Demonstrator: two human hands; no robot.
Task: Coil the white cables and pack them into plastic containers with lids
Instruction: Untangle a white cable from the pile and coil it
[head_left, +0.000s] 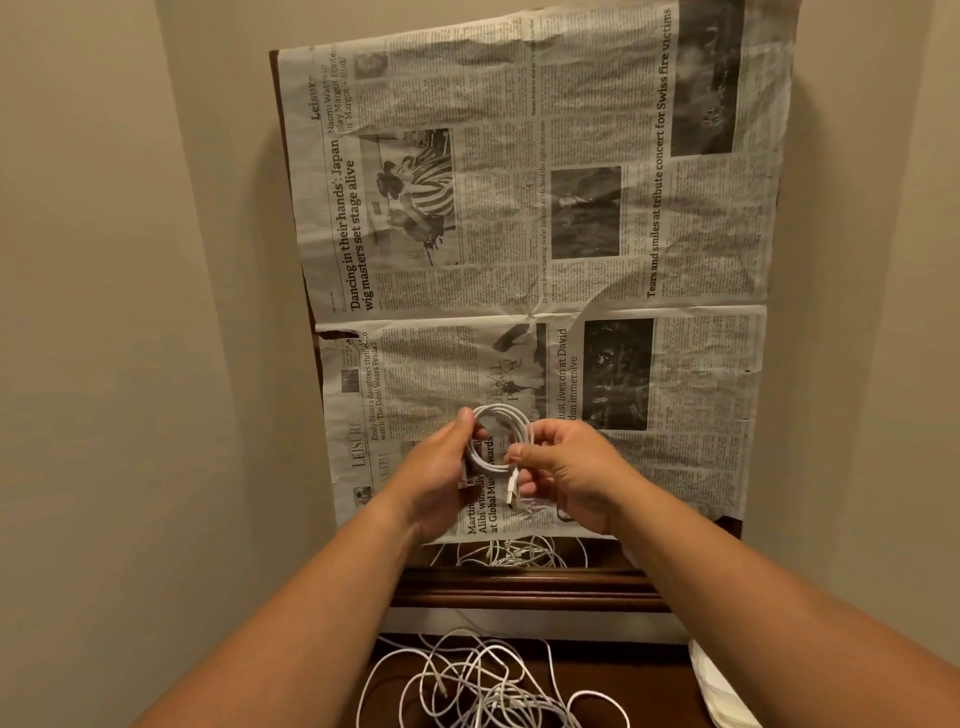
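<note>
At the bottom of the frame a big messy pile of white cables (483, 686) lies loose on dark wood. None of it is coiled yet. At the lower right is a white thing (722, 691); I cannot tell what it is. Past a wooden edge (519, 587), more loose cable (514, 553) pokes out just under the newspaper.

In the lower middle, the two hands hold one small coil (498, 441) up over the paper. The left hand (441, 467) has its fingers curled round the coil's left side. The right hand (571, 473) pinches the right side with thumb and fingers. A plug (511, 493) hangs down from the coil between them.

So I think one cable is nearly wound, and lots are left. I see no boxes or lids, so nothing looks packed.

The newspaper (519, 208) fills the middle and top. It lies sideways. I can read "LEISURE", "Japan wig masters set stage alive" and "Tears and smiles at tribute concert for Swiss fire victims".
</note>
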